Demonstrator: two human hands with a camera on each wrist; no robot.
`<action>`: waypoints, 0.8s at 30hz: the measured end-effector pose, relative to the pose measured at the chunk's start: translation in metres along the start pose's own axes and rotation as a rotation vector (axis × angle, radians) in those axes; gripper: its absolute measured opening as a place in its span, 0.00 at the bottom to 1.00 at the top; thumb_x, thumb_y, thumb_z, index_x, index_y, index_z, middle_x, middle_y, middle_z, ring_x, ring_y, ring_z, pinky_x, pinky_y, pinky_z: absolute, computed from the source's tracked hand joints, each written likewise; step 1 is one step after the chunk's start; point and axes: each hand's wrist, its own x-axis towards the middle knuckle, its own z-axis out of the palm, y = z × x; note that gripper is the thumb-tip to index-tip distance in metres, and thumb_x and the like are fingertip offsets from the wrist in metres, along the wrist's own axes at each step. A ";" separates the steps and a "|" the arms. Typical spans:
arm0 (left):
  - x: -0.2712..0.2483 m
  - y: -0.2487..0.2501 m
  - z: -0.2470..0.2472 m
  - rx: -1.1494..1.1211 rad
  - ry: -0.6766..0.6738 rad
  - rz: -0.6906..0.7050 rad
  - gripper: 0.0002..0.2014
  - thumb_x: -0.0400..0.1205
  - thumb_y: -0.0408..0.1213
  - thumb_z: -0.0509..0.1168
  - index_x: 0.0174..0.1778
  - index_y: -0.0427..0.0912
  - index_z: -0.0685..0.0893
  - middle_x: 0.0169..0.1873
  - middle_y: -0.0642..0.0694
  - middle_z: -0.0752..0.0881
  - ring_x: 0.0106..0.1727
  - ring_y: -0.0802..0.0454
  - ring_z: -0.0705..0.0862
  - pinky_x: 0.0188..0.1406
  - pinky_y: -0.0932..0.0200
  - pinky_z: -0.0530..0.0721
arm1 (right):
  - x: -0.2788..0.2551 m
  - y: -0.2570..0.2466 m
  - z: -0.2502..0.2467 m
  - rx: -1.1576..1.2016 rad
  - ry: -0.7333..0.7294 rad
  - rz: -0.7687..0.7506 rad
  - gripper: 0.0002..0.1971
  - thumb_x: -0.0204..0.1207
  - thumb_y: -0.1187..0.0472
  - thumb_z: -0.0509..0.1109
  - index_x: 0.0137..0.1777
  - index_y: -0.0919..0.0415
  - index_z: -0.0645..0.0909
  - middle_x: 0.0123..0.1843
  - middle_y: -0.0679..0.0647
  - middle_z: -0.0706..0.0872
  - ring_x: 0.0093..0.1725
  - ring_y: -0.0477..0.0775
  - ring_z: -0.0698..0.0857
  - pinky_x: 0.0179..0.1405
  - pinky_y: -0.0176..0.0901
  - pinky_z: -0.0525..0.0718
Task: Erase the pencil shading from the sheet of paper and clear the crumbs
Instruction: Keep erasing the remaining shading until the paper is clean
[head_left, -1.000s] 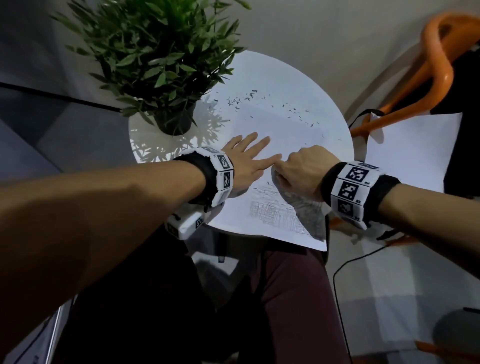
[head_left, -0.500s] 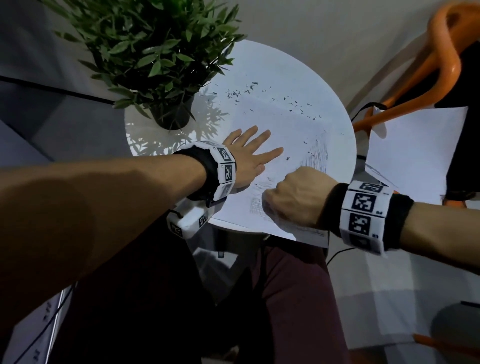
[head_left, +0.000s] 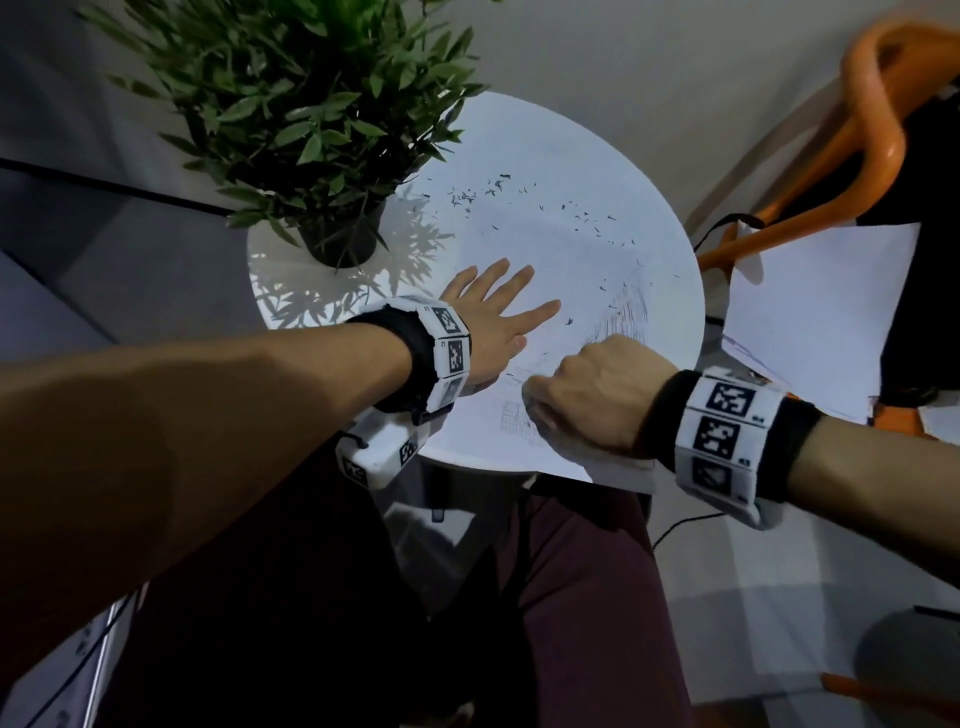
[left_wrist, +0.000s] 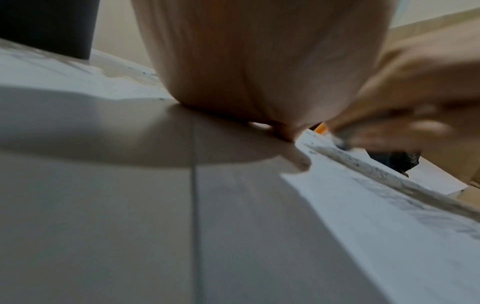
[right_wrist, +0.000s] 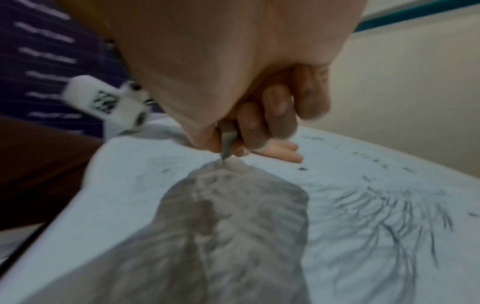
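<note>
A white sheet of paper (head_left: 545, 249) lies on a round white table (head_left: 670, 249). My left hand (head_left: 496, 304) presses flat on the sheet with its fingers spread. My right hand (head_left: 566, 400) is curled over the sheet's near part, beside the left thumb. In the right wrist view its thumb and fingers pinch a small grey-smudged eraser (right_wrist: 228, 142) whose tip touches the paper. Pencil shading (head_left: 631, 317) shows just beyond the right hand, and a fainter hatched patch (head_left: 514, 418) shows at its left. Dark eraser crumbs (head_left: 483, 195) are strewn over the far part of the sheet.
A potted plant (head_left: 332, 156) stands on the table's far left, close to my left hand. An orange chair (head_left: 872, 135) and loose white sheets (head_left: 810, 322) are to the right of the table. The sheet's near edge overhangs the table above my legs.
My right hand has slid from beside the left index fingertip back toward the sheet's near edge, uncovering shading at the right. The left hand has stayed flat in place.
</note>
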 end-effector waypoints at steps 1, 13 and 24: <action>0.001 -0.001 0.001 -0.001 0.005 -0.001 0.26 0.93 0.47 0.39 0.86 0.66 0.39 0.87 0.48 0.35 0.87 0.43 0.33 0.84 0.44 0.35 | 0.007 0.007 -0.002 -0.015 -0.006 0.049 0.21 0.85 0.49 0.44 0.56 0.56 0.78 0.33 0.51 0.80 0.31 0.58 0.74 0.32 0.45 0.68; 0.002 0.000 0.001 -0.028 -0.012 -0.013 0.26 0.93 0.48 0.39 0.85 0.66 0.37 0.87 0.49 0.33 0.87 0.44 0.32 0.84 0.42 0.34 | 0.012 0.003 0.000 0.028 0.035 0.034 0.19 0.87 0.48 0.47 0.61 0.53 0.77 0.42 0.54 0.87 0.34 0.61 0.79 0.33 0.45 0.68; 0.001 0.001 0.001 -0.018 0.001 -0.020 0.27 0.93 0.46 0.41 0.86 0.65 0.39 0.87 0.48 0.35 0.87 0.44 0.34 0.85 0.43 0.36 | 0.007 -0.004 -0.003 0.012 0.033 -0.075 0.17 0.87 0.50 0.48 0.59 0.54 0.77 0.41 0.55 0.87 0.35 0.62 0.80 0.32 0.45 0.67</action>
